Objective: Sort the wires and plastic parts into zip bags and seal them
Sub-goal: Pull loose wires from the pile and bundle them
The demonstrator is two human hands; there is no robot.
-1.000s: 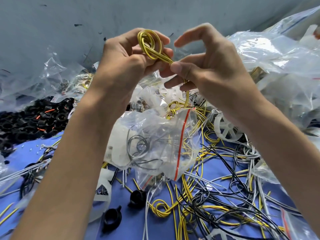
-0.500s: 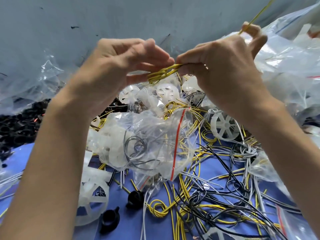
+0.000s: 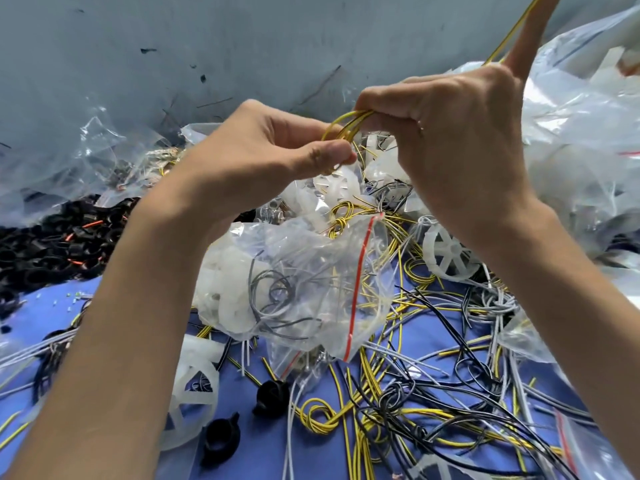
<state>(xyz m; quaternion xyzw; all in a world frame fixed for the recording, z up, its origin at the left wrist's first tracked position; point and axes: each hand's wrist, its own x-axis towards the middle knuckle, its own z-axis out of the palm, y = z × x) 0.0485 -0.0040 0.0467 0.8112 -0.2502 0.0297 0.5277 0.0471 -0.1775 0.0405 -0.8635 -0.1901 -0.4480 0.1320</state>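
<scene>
- Yellow wire (image 3: 341, 128): a small coil of several turns, held in the air between both hands, above and far of the bag (image 3: 311, 271).
- Left hand (image 3: 263, 157): thumb pressed against curled fingers, pinching the left side of the coil.
- Right hand (image 3: 460, 143): fingers curled round the coil's right side. The index finger points straight up, and the free end (image 3: 512, 32) runs along it and out of the top of the view.
- Bag: clear and crumpled, with a red seal strip. It lies on the blue table (image 3: 38, 320) over loose wires, with grey wire and white parts inside. I cannot tell whether the mouth is open.
- Handling, as a judgement: the wire is light, thin and springy, with slick insulation, so the coil will likely spring open if released. Best gripped across all the turns at once, with the free end tucked in first.
- The bag film is limp, so it probably needs one hand to hold the mouth apart.
- Nearby: a white wheel (image 3: 446, 254) to the right, black rings (image 3: 52, 244) heaped at far left.
</scene>
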